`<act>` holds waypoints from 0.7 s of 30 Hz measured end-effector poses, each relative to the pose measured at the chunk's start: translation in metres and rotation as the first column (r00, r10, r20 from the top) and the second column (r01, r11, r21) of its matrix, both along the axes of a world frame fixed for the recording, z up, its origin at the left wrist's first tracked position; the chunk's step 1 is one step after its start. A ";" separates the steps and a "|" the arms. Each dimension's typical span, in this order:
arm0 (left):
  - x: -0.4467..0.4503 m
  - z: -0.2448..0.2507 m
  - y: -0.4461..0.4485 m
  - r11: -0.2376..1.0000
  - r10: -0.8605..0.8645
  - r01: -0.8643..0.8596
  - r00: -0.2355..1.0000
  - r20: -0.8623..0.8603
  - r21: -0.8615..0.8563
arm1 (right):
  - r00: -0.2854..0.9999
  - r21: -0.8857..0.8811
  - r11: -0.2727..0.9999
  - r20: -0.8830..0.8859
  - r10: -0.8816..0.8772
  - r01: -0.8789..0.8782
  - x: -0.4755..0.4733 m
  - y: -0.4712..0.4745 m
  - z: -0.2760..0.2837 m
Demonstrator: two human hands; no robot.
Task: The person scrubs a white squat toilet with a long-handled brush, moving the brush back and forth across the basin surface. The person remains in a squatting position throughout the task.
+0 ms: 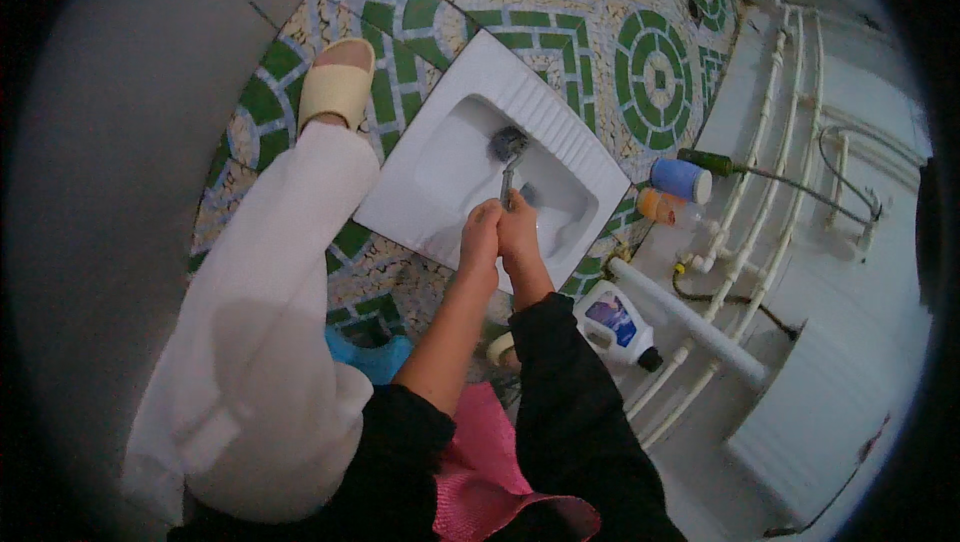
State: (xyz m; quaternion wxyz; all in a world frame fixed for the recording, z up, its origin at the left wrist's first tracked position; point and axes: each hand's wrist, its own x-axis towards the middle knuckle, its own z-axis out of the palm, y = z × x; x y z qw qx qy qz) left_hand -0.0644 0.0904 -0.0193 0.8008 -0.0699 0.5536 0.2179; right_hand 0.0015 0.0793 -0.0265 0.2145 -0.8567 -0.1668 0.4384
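A white ceramic squat toilet (480, 69) is set in the patterned tile floor below me. Over its bowl, my left hand (481, 227) and my right hand (519, 221) are together, closed around the grey handle of a toilet brush (508, 179). The brush's dark, rounded head rests against the inside of the bowl, near its upper part in the view. Parts of the handle are hidden by the fingers. A dark drain opening lies just right of the handle.
To the right stand a white detergent bottle (616, 328), a blue container (679, 180), an orange-labelled bottle (663, 209) and a green bottle (705, 161), beside wall pipes (772, 167). A blue plastic item (379, 359) lies near my legs. A pink cloth (484, 437) hangs below my arms.
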 end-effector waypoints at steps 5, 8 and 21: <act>-0.011 -0.005 -0.020 0.991 -0.129 0.130 0.990 0.049 -0.033 | 0.869 -0.234 0.872 0.154 0.470 -0.430 -0.016 -0.042 0.016; -0.014 -0.029 -0.036 0.991 -0.133 0.132 0.979 0.158 0.013 | 0.728 -0.379 0.719 0.151 0.669 -0.583 -0.022 -0.044 0.033; -0.008 -0.006 -0.055 0.995 -0.091 0.090 0.995 -0.029 -0.039 | 0.641 -0.309 0.609 -0.004 0.768 -0.731 -0.017 -0.041 0.064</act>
